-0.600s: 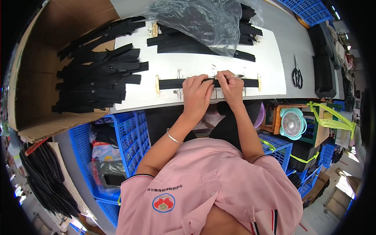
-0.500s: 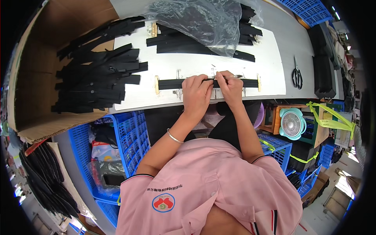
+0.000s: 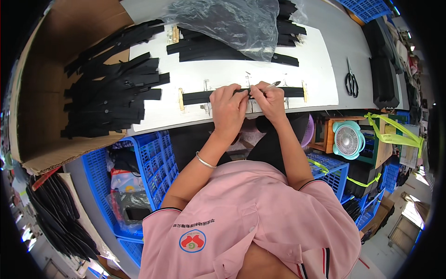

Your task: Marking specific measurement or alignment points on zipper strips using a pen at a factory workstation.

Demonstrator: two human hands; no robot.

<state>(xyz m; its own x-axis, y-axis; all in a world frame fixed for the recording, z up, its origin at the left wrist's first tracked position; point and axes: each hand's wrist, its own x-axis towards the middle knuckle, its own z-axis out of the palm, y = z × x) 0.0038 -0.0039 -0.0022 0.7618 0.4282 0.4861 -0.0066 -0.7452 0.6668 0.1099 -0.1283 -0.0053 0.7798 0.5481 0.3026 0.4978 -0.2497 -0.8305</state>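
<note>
A long black zipper (image 3: 197,97) lies across the near part of a white board (image 3: 200,73), between two tan end strips, the left strip (image 3: 181,99) and the right strip (image 3: 304,91). My left hand (image 3: 227,108) is closed at its middle, bent fingers pressing and pinching the tape. Close beside it, my right hand (image 3: 269,103) grips a slim clear pen (image 3: 274,84) against the zipper; the pen's tip is hidden by the fingers. Short dark marks show on the board above and below the zipper.
An open cardboard box (image 3: 35,93) with several black zippers (image 3: 109,100) spilling out stands left. More zippers (image 3: 200,55) lie beyond under a clear plastic bag (image 3: 232,21). Black scissors (image 3: 351,86) lie right. Blue crates (image 3: 155,167) and a turquoise fan (image 3: 348,139) sit below.
The view has shifted slightly. The pen in my right hand has tilted, its back end rising. My left hand stays on the zipper, fingers still bent.
</note>
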